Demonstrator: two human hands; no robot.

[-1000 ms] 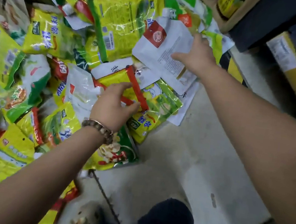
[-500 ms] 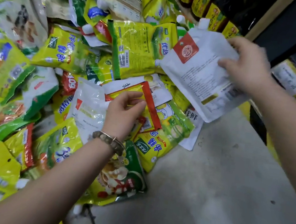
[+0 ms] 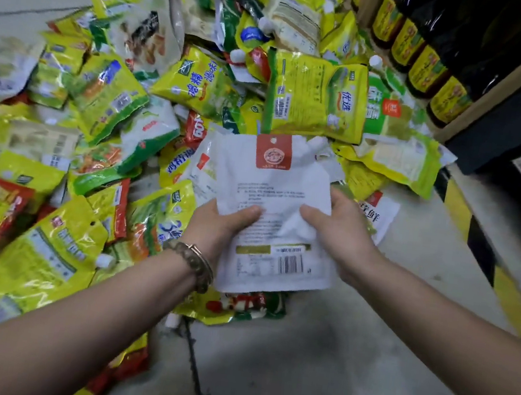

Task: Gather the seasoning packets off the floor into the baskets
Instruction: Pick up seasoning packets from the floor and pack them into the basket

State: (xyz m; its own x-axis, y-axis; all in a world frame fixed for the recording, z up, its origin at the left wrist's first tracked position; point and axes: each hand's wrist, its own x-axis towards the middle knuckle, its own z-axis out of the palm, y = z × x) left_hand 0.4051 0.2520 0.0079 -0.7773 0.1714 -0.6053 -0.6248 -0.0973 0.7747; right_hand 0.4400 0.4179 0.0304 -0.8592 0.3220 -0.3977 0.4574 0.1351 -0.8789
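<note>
White plastic, red-labelled, the seasoning pouch (image 3: 274,179) is held clear of the floor (image 3: 314,353). The left hand (image 3: 215,224) and right hand (image 3: 340,234) each pinch a lower side, thumbs on top, probably to keep the limp bag flat for carrying. Beyond and left of it sprawls the packet heap (image 3: 105,104), not yet gathered.

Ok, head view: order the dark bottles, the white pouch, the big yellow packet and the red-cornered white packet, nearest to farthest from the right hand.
1. white pouch, gripped by the right hand itself.
2. red-cornered white packet, lying just past its knuckles, to the right.
3. big yellow packet, farther ahead, slightly left.
4. dark bottles, far upper right.
</note>
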